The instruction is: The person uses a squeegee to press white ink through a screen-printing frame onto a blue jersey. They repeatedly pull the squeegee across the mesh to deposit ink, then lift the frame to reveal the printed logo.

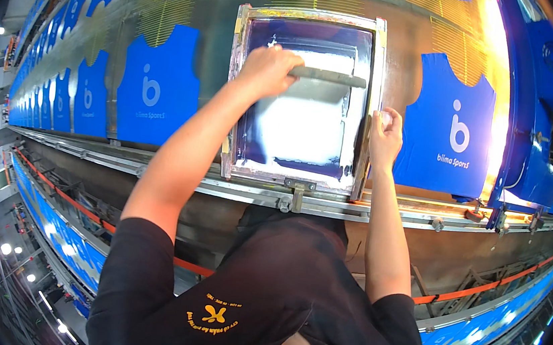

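Squeegee [330, 77] in the head view, lying crosswise over the upper part of a rectangular screen frame [376, 68], its left end clasped by the left hand [272, 69], with white ink [298, 131] spread across the mesh below its blade. Right hand [386, 135] at the frame's right side, fingers bent toward the thumb; whether it grips the frame's edge cannot be told. Frame resting on a long metal counter [218, 52], its lower side against a metal rail [353, 208], between a blue shirt panel [177, 61] bearing a white print at left and a similar printed panel [420, 154] at right.
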`<action>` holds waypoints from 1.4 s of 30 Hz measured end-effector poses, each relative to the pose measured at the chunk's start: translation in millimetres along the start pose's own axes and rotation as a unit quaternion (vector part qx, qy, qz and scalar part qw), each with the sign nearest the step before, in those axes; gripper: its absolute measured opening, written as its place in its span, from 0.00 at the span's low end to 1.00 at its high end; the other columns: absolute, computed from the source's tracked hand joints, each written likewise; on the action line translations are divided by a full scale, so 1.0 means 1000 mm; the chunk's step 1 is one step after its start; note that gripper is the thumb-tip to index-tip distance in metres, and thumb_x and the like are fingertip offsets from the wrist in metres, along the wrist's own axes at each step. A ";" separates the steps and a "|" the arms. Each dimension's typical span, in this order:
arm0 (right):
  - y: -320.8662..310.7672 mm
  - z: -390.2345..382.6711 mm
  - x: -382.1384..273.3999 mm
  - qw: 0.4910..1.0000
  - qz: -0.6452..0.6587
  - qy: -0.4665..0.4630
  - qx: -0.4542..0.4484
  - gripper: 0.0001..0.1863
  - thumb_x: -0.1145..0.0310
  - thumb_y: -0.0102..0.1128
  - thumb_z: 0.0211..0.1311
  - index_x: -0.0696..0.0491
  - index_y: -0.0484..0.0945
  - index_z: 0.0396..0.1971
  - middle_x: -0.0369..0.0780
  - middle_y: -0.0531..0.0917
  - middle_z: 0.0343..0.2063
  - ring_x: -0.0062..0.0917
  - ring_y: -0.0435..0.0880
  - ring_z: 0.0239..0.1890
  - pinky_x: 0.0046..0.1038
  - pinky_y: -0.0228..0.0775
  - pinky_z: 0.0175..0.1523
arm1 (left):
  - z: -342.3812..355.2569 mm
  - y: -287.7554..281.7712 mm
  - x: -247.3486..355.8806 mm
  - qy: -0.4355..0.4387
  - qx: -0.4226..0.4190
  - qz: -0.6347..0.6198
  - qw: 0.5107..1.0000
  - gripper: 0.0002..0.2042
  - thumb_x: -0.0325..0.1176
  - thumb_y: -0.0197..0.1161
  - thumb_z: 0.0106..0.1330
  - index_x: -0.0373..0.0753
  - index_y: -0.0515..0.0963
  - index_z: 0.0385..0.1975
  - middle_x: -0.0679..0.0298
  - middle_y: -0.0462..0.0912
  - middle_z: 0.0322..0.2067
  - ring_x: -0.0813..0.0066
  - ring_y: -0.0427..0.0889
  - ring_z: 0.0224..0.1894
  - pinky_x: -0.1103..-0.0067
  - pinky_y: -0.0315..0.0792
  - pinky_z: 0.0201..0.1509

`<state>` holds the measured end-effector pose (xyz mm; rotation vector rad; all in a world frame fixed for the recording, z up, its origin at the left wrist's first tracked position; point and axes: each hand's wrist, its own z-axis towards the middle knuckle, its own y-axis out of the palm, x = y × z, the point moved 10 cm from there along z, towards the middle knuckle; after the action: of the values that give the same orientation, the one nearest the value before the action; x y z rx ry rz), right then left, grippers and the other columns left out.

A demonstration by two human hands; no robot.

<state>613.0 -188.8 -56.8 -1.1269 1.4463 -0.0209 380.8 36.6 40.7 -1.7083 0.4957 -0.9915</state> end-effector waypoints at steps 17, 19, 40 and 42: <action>0.168 0.061 -0.242 0.894 -0.155 -0.418 -0.038 0.29 0.48 0.78 0.59 0.58 0.84 0.49 0.45 0.88 0.41 0.44 0.85 0.50 0.43 0.74 0.59 | 0.066 0.007 -0.216 -0.083 -0.100 0.035 0.991 0.20 0.55 0.72 0.63 0.46 0.89 0.42 0.61 0.91 0.35 0.57 0.90 0.43 0.60 0.81 0.47; 0.212 0.081 -0.251 0.878 -0.236 -0.381 -0.166 0.25 0.49 0.78 0.59 0.55 0.86 0.43 0.43 0.89 0.40 0.43 0.86 0.47 0.43 0.77 0.54 | 0.068 0.007 -0.217 -0.100 -0.098 0.038 0.989 0.19 0.55 0.72 0.62 0.46 0.89 0.40 0.60 0.90 0.33 0.57 0.90 0.41 0.60 0.81 0.45; 0.079 -0.195 -0.082 0.850 -0.242 -0.423 -0.199 0.29 0.74 0.77 0.36 0.53 0.82 0.47 0.39 0.85 0.45 0.37 0.81 0.48 0.40 0.71 0.57 | -0.229 0.086 0.016 -0.095 0.000 -0.050 0.994 0.28 0.33 0.78 0.45 0.40 0.84 0.52 0.64 0.86 0.50 0.61 0.84 0.52 0.66 0.81 0.53; 0.065 -0.211 -0.079 0.851 -0.232 -0.425 -0.201 0.34 0.75 0.77 0.35 0.54 0.81 0.51 0.40 0.84 0.48 0.37 0.81 0.52 0.40 0.69 0.60 | -0.246 0.086 0.036 -0.094 0.002 -0.038 0.995 0.31 0.31 0.78 0.45 0.39 0.82 0.56 0.62 0.85 0.54 0.60 0.82 0.55 0.66 0.79 0.57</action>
<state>393.9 -228.6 17.8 -1.5402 0.3654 0.4132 214.2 -163.1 1.4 -1.8063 0.3087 -0.8741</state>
